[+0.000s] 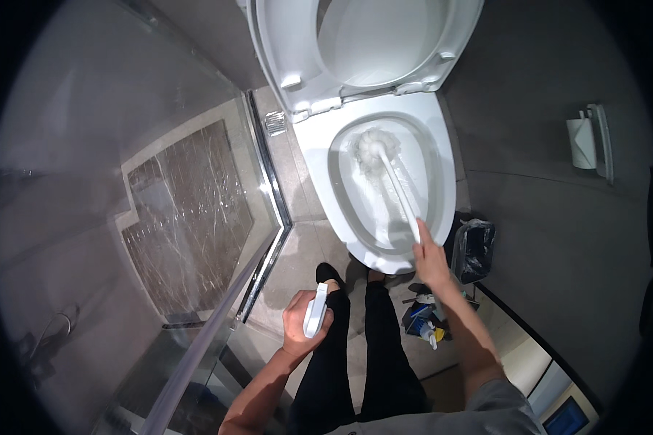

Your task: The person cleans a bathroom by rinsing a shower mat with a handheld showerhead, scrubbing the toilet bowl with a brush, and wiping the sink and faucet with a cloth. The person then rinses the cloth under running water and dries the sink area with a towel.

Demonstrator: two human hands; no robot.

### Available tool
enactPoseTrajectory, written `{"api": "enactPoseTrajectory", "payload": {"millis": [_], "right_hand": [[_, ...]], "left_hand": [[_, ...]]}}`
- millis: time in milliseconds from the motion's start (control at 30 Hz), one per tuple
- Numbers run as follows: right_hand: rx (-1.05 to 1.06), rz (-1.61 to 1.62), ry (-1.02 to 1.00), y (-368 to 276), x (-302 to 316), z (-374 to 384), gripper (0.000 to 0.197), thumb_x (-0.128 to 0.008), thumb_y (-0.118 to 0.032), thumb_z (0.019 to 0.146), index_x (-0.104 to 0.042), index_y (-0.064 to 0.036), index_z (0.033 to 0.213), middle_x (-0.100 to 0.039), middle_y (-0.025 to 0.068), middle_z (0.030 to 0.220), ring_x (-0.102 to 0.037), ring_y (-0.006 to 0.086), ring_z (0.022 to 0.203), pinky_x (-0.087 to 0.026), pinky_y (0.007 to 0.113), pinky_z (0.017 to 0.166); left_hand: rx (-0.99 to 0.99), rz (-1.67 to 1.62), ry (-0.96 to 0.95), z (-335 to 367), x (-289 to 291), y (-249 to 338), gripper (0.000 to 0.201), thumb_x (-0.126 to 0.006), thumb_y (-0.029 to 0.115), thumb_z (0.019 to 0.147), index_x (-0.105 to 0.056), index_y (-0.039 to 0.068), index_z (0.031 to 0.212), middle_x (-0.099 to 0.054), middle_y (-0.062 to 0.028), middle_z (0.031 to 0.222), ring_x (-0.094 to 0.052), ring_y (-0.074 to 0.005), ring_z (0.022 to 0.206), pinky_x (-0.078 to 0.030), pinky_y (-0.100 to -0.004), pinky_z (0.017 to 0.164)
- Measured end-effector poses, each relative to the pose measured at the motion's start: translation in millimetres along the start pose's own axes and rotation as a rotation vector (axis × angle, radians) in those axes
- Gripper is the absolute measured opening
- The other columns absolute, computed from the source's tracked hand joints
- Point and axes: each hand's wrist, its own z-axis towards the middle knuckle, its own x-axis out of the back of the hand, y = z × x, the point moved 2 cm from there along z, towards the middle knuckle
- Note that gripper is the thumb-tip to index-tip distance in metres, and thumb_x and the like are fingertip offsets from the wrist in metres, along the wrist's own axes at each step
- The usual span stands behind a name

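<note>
Both hands grip: right hand (429,262) a white toilet brush (386,170), left hand (302,323) a white spray bottle (315,312).

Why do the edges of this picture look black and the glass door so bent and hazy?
In the head view the fisheye lens leaves a black ring at the rim and bows straight lines such as the shower door frame. The glass panel shows milky glare. The toilet bowl is brightly lit, the toilet brush head is slightly soft, and the right hand and left hand look sharp.
</note>
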Motion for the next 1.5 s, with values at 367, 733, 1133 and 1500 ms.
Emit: {"api": "enactPoseTrajectory", "payload": {"millis": [367,733,1133,1500], "right_hand": [[-0.134,0.019,0.009,55.9,-37.3,-56.3,0.055,-0.045,-0.009,0.090,-0.032,-0.0079,0.144,-0.060,0.0336,0.104,-0.057,0.0524,0.092,-0.046,0.056,0.083],[0.087,-0.351,0.074,-30.3,17.2,27.6,0.063,-0.044,-0.017,0.091,-0.020,-0.0135,0.150,-0.063,0.0281,0.077,-0.064,0.0426,0.074,-0.053,0.048,0.070],[0.027,-0.111,0.315,12.7,108.0,25.4,0.053,-0.045,-0.015,0.091,-0.034,-0.0122,0.143,-0.062,0.0294,0.104,-0.057,0.0482,0.099,-0.045,0.052,0.088],[-0.316,0.087,0.006,87.3,-11.9,-273.5,0.059,-0.047,-0.016,0.091,-0.029,-0.0144,0.147,-0.063,0.0287,0.093,-0.063,0.0443,0.087,-0.050,0.049,0.075]], "left_hand": [[-0.029,-0.009,-0.052,-9.6,22.6,31.2,0.025,-0.067,0.001,0.067,-0.063,-0.001,0.092,-0.064,-0.0178,0.086,-0.063,-0.0354,0.078,-0.052,-0.0384,0.070],[0.004,0.100,-0.032,-22.0,32.5,11.8,0.028,-0.067,0.008,0.068,-0.063,0.002,0.095,-0.063,-0.0108,0.076,-0.061,-0.0210,0.065,-0.050,-0.0325,0.064],[0.061,0.078,-0.067,-32.4,37.6,25.0,0.027,-0.068,0.004,0.069,-0.062,-0.001,0.096,-0.064,-0.0153,0.083,-0.063,-0.0307,0.071,-0.051,-0.0370,0.067],[0.058,0.038,-0.099,-39.9,40.1,25.2,0.028,-0.068,0.003,0.069,-0.062,0.001,0.097,-0.065,-0.0140,0.085,-0.065,-0.0284,0.074,-0.052,-0.0356,0.070]]}}
